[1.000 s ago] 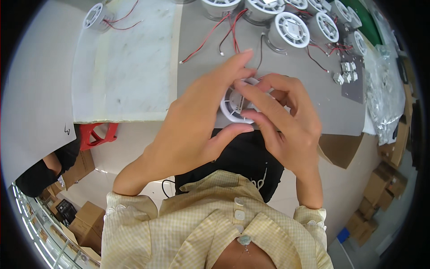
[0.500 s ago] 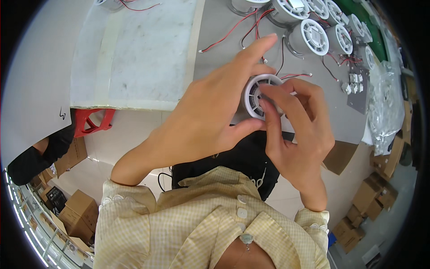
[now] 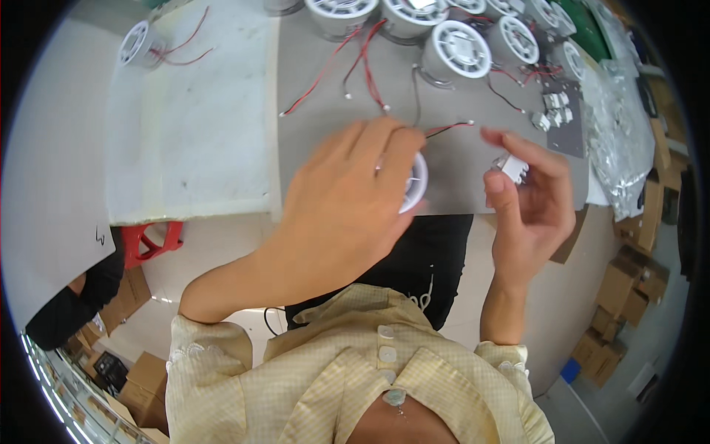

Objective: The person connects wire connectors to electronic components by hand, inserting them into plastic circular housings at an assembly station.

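Observation:
My left hand (image 3: 344, 189) is curled over a white round housing (image 3: 420, 181) near the front edge of the grey mat. Most of that housing is hidden under the fingers; its spoked rim shows on the right side. Further right, my right hand (image 3: 540, 203) is raised over the table edge. Between its thumb and fingers it grips a small white block-shaped part (image 3: 512, 169) with notches along one side. A thin red and black wire pair (image 3: 450, 128) with a white plug lies just beyond the housing.
Several similar white housings (image 3: 457, 49) with wires stand along the back. Small white parts (image 3: 555, 115) lie clustered at the back right beside clear plastic bags (image 3: 621, 137). Another housing (image 3: 135, 44) lies on the pale left surface (image 3: 188, 148). A red stool (image 3: 151, 244) stands below.
My right hand has drawn away from the housing to the right, and a small white part now shows in its fingers. My left hand has turned over the housing and shifted slightly left.

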A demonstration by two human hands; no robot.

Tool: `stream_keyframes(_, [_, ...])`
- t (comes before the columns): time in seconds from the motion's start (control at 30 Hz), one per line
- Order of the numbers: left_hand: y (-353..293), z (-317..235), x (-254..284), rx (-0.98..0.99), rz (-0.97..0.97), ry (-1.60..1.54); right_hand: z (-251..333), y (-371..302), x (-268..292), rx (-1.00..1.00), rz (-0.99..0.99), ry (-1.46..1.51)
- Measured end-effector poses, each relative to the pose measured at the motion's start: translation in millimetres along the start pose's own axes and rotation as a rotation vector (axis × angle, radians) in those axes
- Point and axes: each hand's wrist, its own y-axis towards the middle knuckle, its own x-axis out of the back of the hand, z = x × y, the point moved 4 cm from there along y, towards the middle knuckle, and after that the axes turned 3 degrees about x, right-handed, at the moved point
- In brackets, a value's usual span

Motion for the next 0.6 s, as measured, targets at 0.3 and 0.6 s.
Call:
stream_keyframes(0.3, [25,6,4,-0.278,0.102,0.554,-50,-9,42,-0.375,0.071,1.156])
stream_keyframes(0.6, [42,8,11,-0.269,0.063,0.177,-57,-3,48,-0.349,-0.014,0.701])
